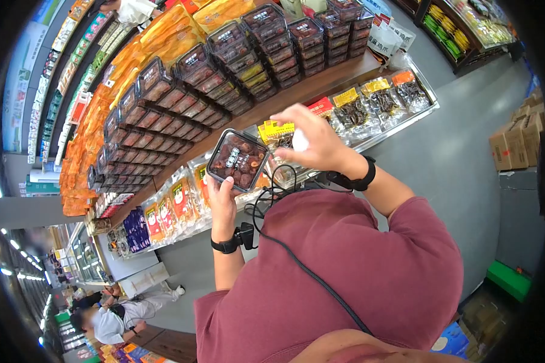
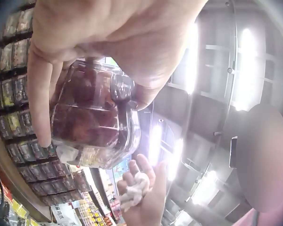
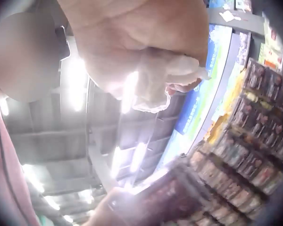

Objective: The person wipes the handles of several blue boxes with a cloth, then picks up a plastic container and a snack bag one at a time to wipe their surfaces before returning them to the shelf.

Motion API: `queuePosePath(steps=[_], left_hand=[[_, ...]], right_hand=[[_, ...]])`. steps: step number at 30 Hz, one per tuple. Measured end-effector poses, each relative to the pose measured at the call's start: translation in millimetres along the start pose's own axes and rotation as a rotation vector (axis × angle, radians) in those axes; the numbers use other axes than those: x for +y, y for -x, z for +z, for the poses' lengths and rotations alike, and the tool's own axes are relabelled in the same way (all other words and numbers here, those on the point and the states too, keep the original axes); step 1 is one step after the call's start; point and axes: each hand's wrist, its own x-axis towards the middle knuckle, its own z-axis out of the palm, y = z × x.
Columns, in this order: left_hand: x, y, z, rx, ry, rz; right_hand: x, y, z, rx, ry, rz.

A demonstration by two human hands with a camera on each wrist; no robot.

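Observation:
A clear plastic box [image 1: 238,160] of dark red-brown food, with white lettering on its lid, is gripped by the left hand [image 1: 222,202], thumb at its near edge. In the left wrist view the left hand [image 2: 104,33] curls its fingers and thumb around the box [image 2: 87,110]. Just right of the box, the right hand [image 1: 315,142] holds a crumpled white tissue [image 1: 299,140] in bent fingers, apart from the box. The tissue [image 3: 153,87] lies against the palm of the right hand [image 3: 141,37] in the right wrist view.
Tall stacks of similar boxes [image 1: 194,69] stand on the display shelf beyond the hands, with orange packets [image 1: 82,163] at the left. Bagged goods [image 1: 352,112] lie in a lower tray. A black cable [image 1: 297,260] crosses the shirt. Another person [image 1: 112,320] is at the lower left.

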Motion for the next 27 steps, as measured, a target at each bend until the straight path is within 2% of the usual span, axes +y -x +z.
queuePosePath(steps=[1, 4, 6, 8, 9, 10, 13, 14, 16, 20, 23, 27], left_hand=[[-0.9, 0.6, -2.9, -0.006, -0.060, -0.006], [1.0, 7.1, 6.6, -0.014, -0.162, -0.047], [-8.5, 3.6, 3.8, -0.084, -0.276, 0.048], [-10.1, 7.1, 8.7, -0.076, -0.278, 0.022], [-7.0, 8.3, 13.3, -0.064, -0.210, -0.032], [-8.1, 8.2, 11.4, -0.063, -0.212, -0.033], [-9.0, 10.9, 3.4, -0.063, -0.336, 0.063], [-11.2, 12.5, 2.1, -0.044, -0.250, 0.030], [-10.9, 14.8, 2.2, -0.031, -0.269, 0.033], [0.0, 14.3, 9.7, -0.137, -0.412, 0.121], [3.8, 14.8, 16.7, -0.159, -0.451, 0.127], [-0.2, 15.7, 10.0, -0.195, -0.450, 0.156]], right_hand=[[-9.1, -7.3, -2.8, 0.059, -0.066, 0.004], [-13.0, -18.1, 18.6, 0.073, -0.177, -0.065], [-22.4, -21.6, 37.5, -0.062, -0.202, -0.208], [-26.8, -12.9, 54.4, -0.236, -0.201, -0.237], [-25.1, -11.4, 58.3, -0.319, -0.082, -0.290], [-24.1, -10.3, 58.3, -0.318, -0.083, -0.290], [-22.3, -6.7, 50.1, -0.104, 0.115, -0.287], [-20.7, -6.1, 44.2, -0.090, 0.159, -0.243], [-15.2, -2.8, 42.9, -0.111, 0.224, -0.172], [-21.3, 5.8, 57.5, -0.137, 0.104, -0.147], [-25.9, 5.4, 60.8, -0.109, 0.015, -0.299], [-26.4, -1.8, 53.3, -0.192, -0.053, -0.348]])
